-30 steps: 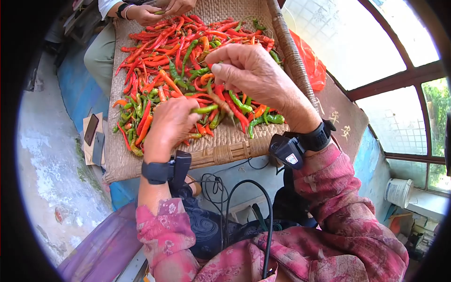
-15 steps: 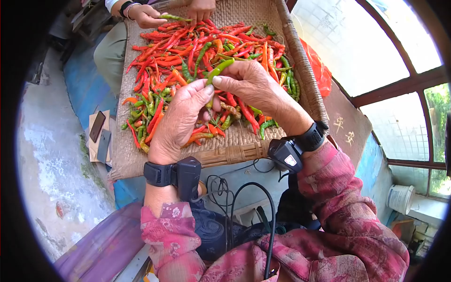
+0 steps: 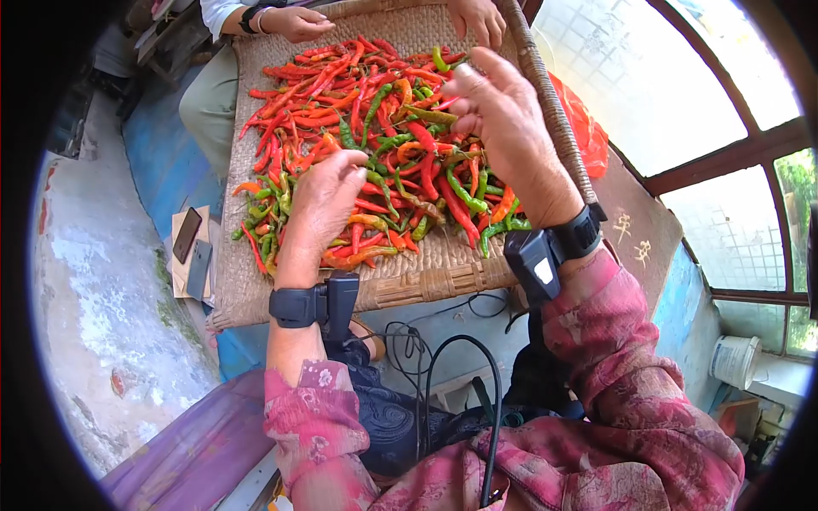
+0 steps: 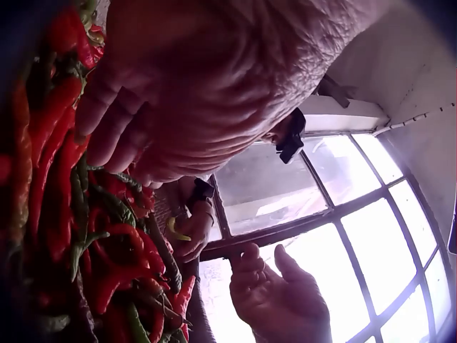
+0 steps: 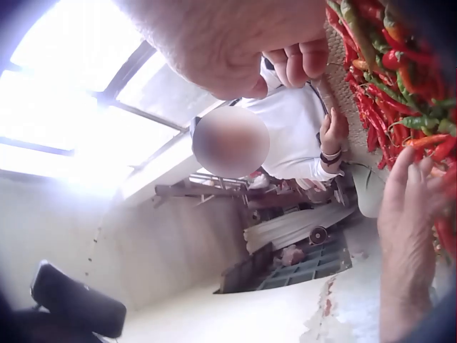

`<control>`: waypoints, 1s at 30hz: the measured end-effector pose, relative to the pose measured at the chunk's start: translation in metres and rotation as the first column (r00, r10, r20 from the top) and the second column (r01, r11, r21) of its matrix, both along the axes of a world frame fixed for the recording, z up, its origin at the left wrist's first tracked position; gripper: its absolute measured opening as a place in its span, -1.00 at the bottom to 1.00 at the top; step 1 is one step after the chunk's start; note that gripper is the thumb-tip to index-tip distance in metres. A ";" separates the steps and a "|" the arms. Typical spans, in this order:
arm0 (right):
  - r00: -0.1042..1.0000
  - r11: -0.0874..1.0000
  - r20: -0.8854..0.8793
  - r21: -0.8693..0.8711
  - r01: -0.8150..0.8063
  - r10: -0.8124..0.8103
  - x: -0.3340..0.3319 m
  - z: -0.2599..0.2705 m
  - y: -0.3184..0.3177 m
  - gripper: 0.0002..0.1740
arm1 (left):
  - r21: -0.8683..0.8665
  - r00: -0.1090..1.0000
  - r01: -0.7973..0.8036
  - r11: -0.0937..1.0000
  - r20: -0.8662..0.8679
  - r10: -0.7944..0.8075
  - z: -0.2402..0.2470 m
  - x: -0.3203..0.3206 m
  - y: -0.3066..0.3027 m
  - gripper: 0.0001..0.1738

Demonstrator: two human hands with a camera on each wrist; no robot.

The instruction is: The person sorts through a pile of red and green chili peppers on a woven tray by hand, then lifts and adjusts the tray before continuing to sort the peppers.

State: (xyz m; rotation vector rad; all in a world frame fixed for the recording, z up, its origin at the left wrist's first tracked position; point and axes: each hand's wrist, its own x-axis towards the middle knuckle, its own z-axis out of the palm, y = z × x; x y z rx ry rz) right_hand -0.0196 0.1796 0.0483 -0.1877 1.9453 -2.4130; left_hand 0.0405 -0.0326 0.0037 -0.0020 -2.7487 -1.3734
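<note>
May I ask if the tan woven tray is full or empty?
Partly full: slender red and green peppers lie on the tray; bare weave shows.

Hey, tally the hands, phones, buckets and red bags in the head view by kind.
Wearer's left hand and right hand: 2
Other person's hands: 2
Phones: 2
White bucket: 1
Red bag: 1
Total: 8

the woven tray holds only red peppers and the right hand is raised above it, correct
Not only red: the head view shows green peppers mixed among the red peppers on the woven tray. The right hand is raised above it, as you say.
</note>
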 end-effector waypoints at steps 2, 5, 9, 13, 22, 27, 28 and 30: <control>0.985 0.974 -0.022 0.149 -0.168 0.173 0.010 0.003 -0.002 -0.55 | -0.103 0.978 0.210 0.972 0.021 -0.209 0.000 -0.001 0.010 -0.73; 0.967 0.945 -0.123 0.271 -0.183 0.222 0.015 0.003 -0.002 -0.64 | -0.189 0.950 0.311 0.932 0.099 -0.297 -0.008 -0.002 0.020 -0.73; 0.952 0.894 -0.090 0.377 -0.241 0.294 0.017 0.005 0.002 -0.75 | -0.327 0.886 0.458 0.827 0.244 -0.394 -0.013 -0.001 0.040 -0.69; 0.886 0.745 -0.196 0.632 -0.214 0.421 0.020 -0.001 0.008 -0.74 | -0.407 0.858 0.514 0.755 0.244 -0.453 -0.027 0.004 0.047 -0.68; 0.838 0.243 -0.062 0.966 -0.086 0.543 0.028 -0.014 0.007 -0.69 | -0.166 0.960 0.278 0.946 0.036 -0.276 0.010 0.002 0.048 -0.81; 0.805 0.131 0.033 0.982 -0.137 0.592 0.022 -0.016 0.010 -0.82 | -0.180 0.967 0.254 0.950 0.022 -0.255 0.012 0.003 0.039 -0.70; 0.817 0.139 0.052 0.977 -0.160 0.575 0.016 -0.013 0.011 -0.81 | -0.165 0.985 0.170 0.972 0.052 -0.164 0.018 -0.001 0.031 -0.65; 0.877 0.476 -0.188 0.878 -0.051 0.442 0.010 -0.006 0.017 -0.78 | -0.219 0.999 0.047 0.975 -0.018 -0.052 0.009 -0.007 0.009 -0.56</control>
